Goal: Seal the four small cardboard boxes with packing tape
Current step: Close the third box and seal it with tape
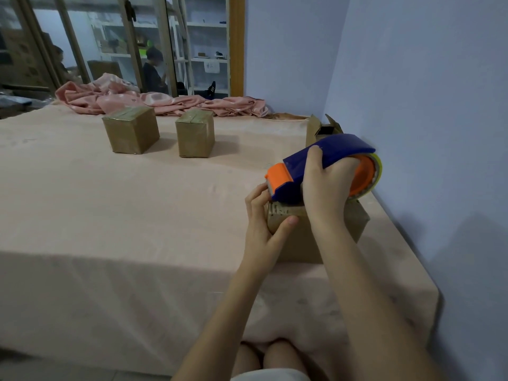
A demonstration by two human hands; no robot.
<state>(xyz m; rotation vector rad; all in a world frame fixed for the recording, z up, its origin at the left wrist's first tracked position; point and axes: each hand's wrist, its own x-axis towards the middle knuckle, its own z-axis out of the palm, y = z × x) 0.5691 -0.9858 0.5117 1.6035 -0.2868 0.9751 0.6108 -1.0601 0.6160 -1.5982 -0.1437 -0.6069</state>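
A small cardboard box (302,240) sits near the table's right edge. My right hand (325,188) grips a blue and orange tape dispenser (330,160) that rests on the box's top. My left hand (261,224) holds the box's left top edge, thumb on the front face and fingers by the dispenser's cutter. Two taped boxes stand further back: one at the left (131,130), one to its right (195,133). An open box (320,130) with raised flaps stands behind the dispenser, partly hidden.
The table wears a pink cloth (137,215). A crumpled pink fabric (154,101) lies along its far edge. A lilac wall (426,105) stands close on the right. Glass doors behind show shelves and people beyond.
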